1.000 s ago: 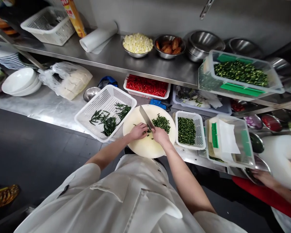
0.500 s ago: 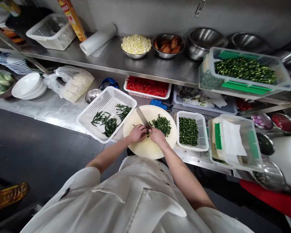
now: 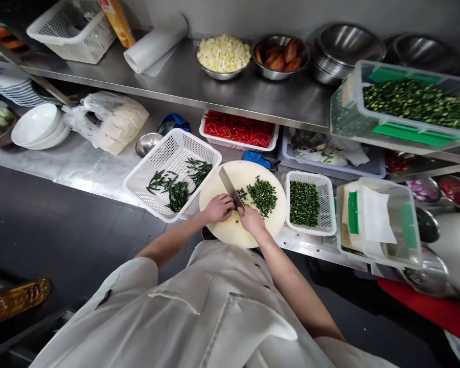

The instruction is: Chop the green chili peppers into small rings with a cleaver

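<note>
A round white cutting board (image 3: 222, 235) lies in front of me. My right hand (image 3: 252, 220) is closed round the handle of a kitchen knife (image 3: 230, 185), whose broad blade points up and to the left. My left hand (image 3: 219, 208) presses with curled fingers beside the blade, on green chillies that are mostly hidden under it. Right of the knife sits a heap of chopped green chillies (image 3: 262, 197). Left of the board, a white perforated basket (image 3: 138, 179) holds whole green chillies (image 3: 177, 195). On the right, a smaller white basket (image 3: 327, 202) contains chopped pieces.
Behind the board stand a basket of red chillies (image 3: 239, 129) and a blue cloth-like item (image 3: 256, 159). Clear plastic boxes (image 3: 406, 214) are at the right. The steel shelf (image 3: 168, 92) above carries bowls, a plastic roll (image 3: 157, 43) and a box of chopped greens (image 3: 417, 105).
The view has shifted slightly, with the shelf higher and larger in frame. Both hands stay together at the knife; a few more cut pieces show just right of the blade.
</note>
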